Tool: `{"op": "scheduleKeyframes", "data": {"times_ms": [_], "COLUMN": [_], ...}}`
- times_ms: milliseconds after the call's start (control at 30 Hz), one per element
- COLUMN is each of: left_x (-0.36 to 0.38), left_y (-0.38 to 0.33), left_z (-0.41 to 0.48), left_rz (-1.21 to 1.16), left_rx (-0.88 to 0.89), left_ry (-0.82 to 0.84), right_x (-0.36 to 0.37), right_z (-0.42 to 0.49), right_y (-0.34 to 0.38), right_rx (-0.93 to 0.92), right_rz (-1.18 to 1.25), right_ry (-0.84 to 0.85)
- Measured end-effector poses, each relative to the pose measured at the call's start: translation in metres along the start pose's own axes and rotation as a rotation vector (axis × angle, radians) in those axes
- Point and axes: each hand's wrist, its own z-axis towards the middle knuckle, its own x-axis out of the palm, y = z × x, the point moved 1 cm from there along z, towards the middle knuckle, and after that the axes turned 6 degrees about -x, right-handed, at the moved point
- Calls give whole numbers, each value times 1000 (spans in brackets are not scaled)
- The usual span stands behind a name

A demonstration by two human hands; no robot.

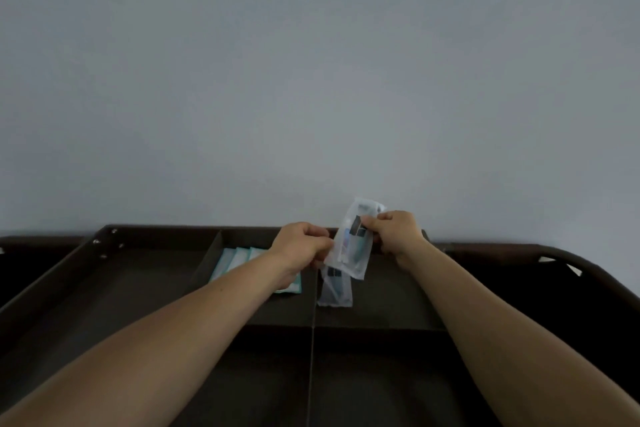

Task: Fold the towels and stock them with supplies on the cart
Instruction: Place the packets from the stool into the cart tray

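Left hand (304,243) and right hand (398,231) both pinch thin clear supply packets (351,251) (light, limp, probably slippery), best held at the sealed edges

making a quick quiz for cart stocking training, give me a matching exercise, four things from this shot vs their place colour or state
Things:
1 teal-edged packets
2 upper clear packet
3 cart
4 right hand

States:
a dark, divided into compartments
b pinching a packet
c lying flat in a compartment
d held up over the cart

Pairs: 1-c; 2-d; 3-a; 4-b
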Motion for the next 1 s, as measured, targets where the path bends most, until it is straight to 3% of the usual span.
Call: {"op": "scheduleKeyframes", "data": {"times_ms": [67, 233, 533, 600, 700, 1000], "left_x": [-11, -47, -78, -79, -85, -178], "left_y": [3, 14, 19, 19, 20, 43], "left_z": [0, -4, -28, -35, -48, -131], "left_rz": [14, 81, 157, 192, 271, 610], "left_rx": [-2, -3, -23, -23, -5, -30], "left_ry": [-33, -149, -272, -289, -342, -559], "right_x": [-6, 11, 22, 22, 36, 153], "right_z": [11, 25, 14, 6, -6, -95], "right_y": [-20, -64, -65, -52, -25, 74], "right_rx": [57, 207, 144, 90, -154, -509], "right_rz": [-123, -395, -672, -747, -834, -781], "right_ry": [-21, 151, 151, 103, 44, 419]}}
